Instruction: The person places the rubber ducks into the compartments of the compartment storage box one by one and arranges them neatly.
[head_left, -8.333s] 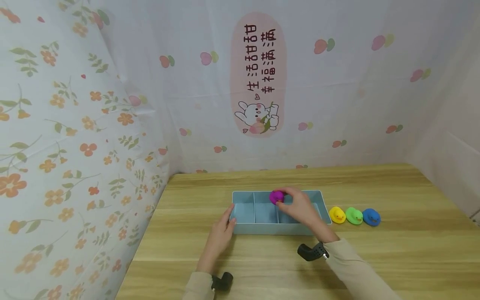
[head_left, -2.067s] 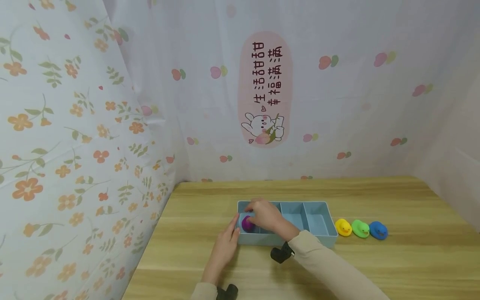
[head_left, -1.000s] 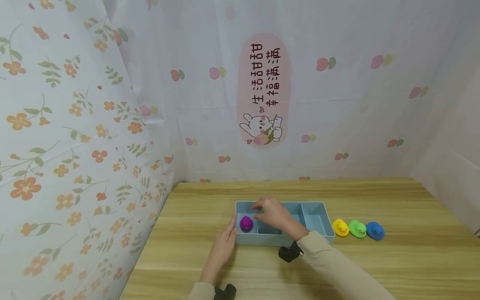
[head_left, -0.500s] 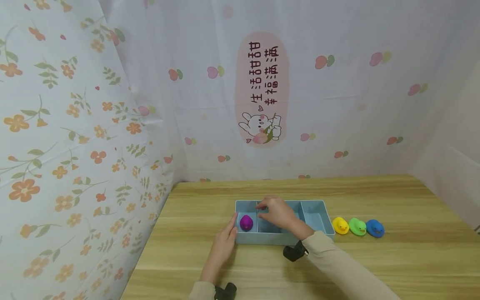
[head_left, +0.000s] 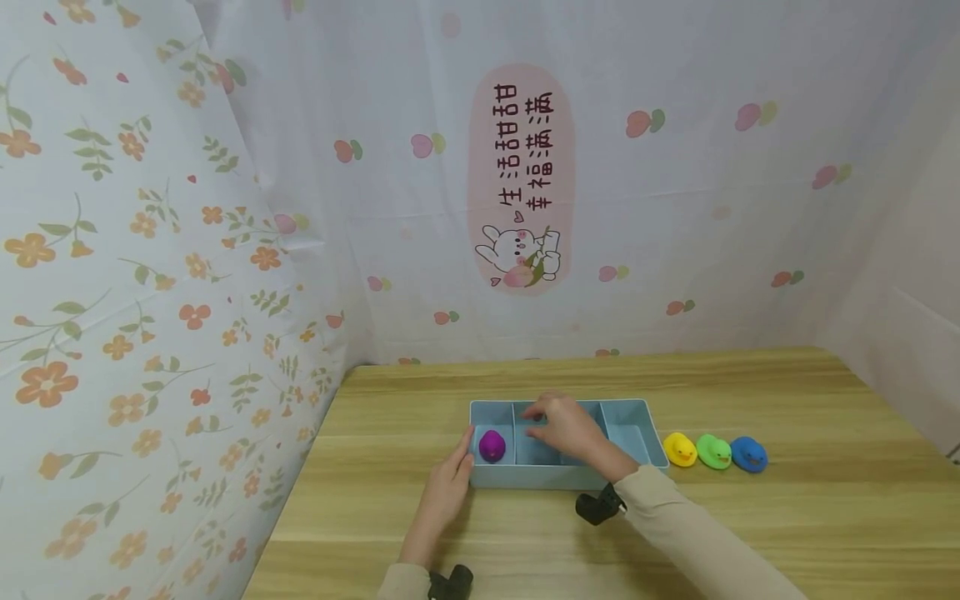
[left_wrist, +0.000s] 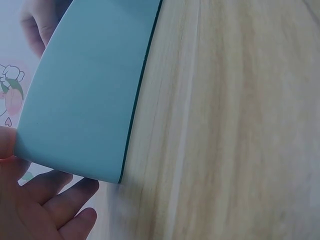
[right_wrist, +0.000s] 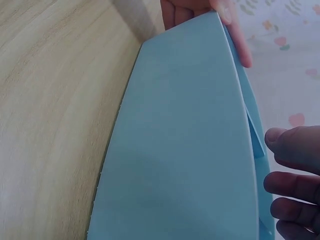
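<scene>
A purple toy duck [head_left: 492, 446] sits in the leftmost compartment of a blue divided box [head_left: 517, 477]. My left hand [head_left: 446, 486] rests against the box's left end; in the left wrist view its fingers [left_wrist: 70, 200] are spread, touching that end wall. Over the compartment right of the duck, my right hand [head_left: 567, 427] hovers with thumb and fingers parted and nothing between them. In the right wrist view its fingertips [right_wrist: 285, 185] are beside the box's rim. The right hand covers part of the middle compartments.
Just right of the box, a yellow duck [head_left: 679, 450], a green duck [head_left: 714, 452] and a blue duck [head_left: 749, 454] stand in a row on the wooden table [head_left: 525, 542]. Patterned cloth [head_left: 420, 250] hangs behind the table and along its left side.
The purple duck, first held over the middle of the box, was lowered into the leftmost compartment and let go. The right hand has since drawn away to the right; the left stays put.
</scene>
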